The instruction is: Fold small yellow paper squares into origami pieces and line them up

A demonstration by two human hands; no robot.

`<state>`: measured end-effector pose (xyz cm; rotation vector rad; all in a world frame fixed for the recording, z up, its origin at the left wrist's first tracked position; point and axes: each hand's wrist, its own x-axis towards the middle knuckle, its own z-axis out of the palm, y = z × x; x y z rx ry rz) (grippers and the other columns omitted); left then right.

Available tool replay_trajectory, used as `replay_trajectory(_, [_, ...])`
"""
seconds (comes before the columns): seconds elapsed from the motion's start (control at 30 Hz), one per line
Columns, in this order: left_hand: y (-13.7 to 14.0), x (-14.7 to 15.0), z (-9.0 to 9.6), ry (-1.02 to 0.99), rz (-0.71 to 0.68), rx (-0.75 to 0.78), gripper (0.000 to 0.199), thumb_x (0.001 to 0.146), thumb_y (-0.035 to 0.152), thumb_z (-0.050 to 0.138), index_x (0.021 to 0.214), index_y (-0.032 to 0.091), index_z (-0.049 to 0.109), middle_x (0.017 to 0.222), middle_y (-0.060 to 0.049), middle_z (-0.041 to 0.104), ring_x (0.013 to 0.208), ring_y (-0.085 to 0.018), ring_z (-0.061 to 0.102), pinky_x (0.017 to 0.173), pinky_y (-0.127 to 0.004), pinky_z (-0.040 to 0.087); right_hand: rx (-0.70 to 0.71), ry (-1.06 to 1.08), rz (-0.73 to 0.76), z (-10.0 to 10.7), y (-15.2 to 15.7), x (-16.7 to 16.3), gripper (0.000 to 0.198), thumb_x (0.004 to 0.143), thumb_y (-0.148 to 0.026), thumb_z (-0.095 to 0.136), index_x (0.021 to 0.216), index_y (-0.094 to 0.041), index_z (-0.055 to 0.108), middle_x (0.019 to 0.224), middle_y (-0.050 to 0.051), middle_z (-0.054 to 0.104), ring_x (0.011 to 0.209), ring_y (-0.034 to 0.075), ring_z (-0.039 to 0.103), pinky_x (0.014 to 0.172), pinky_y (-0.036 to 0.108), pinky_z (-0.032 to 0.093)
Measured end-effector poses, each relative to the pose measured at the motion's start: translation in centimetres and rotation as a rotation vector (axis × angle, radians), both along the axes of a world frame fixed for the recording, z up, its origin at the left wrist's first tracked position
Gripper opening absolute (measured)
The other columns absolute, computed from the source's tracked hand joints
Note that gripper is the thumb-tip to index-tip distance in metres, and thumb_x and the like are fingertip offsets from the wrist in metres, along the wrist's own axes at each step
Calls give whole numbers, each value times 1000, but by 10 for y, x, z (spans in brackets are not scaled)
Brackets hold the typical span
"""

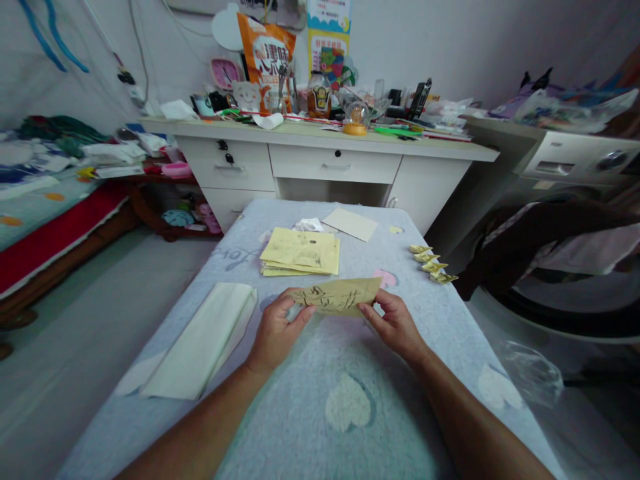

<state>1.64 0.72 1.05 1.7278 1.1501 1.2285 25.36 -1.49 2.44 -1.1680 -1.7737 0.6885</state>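
A yellow sheet of paper (pixel 335 297) with dark handwriting-like marks is held up above the table. My left hand (pixel 280 323) pinches its left end between thumb and fingers. At the right end, my right hand (pixel 395 320) grips it the same way. Just behind lies a stack of yellow paper (pixel 300 252) with drawings on the top sheet. Several small folded yellow paper pieces (pixel 431 267) stand in a row near the table's right edge. To the left of my left hand rests a folded pale cloth or paper (pixel 205 343).
The table has a blue cover with heart shapes (pixel 350 403). A pale card (pixel 350 224) and a crumpled white tissue (pixel 309 225) lie at its far end. Beyond stands a cluttered white desk (pixel 320 137). A washing machine (pixel 565 167) is on the right, a bed (pixel 60 213) on the left.
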Motion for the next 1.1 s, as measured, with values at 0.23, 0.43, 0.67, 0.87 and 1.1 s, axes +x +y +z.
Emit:
replay_trajectory(0.23, [-4, 7, -2, -324, -63, -310, 24, 81, 37, 64, 95, 18, 58, 87, -3, 69, 75, -17, 65, 70, -28, 52, -234, 407, 17, -9, 1, -14, 26, 86, -36, 58, 109, -25, 52, 87, 3, 65, 76, 17, 63, 70, 30, 52])
replay_trajectory(0.43, [1, 13, 0, -517, -85, -561, 49, 74, 33, 67, 116, 21, 44, 87, -4, 71, 67, -18, 68, 59, -28, 53, -351, 375, -45, -17, 6, -9, 48, 90, -30, 47, 133, -25, 27, 65, -6, 54, 49, 12, 50, 46, 21, 42])
replay_trajectory(0.67, [5, 8, -11, -512, -35, -674, 53, 72, 27, 65, 120, 24, 43, 83, -1, 70, 60, -17, 66, 50, -25, 48, 145, -392, -32, -17, 14, 10, 56, 77, -7, 50, 130, -22, 46, 130, 13, 48, 122, 26, 43, 100, 47, 38])
replay_trajectory(0.87, [6, 7, -14, -315, -30, -641, 53, 77, 28, 59, 126, 22, 40, 87, -3, 67, 62, -16, 64, 53, -27, 48, 163, -421, 140, -8, 12, 7, 24, 84, -18, 61, 105, -28, 66, 120, 7, 59, 112, 23, 52, 95, 43, 43])
replay_trajectory(1.1, [6, -4, -5, -75, -5, -154, 40, 87, 44, 52, 121, 23, 52, 124, -10, 57, 112, -23, 54, 96, -38, 42, -66, -153, 239, -7, 10, 9, 19, 91, -23, 51, 98, -22, 69, 96, 5, 70, 92, 17, 64, 85, 33, 50])
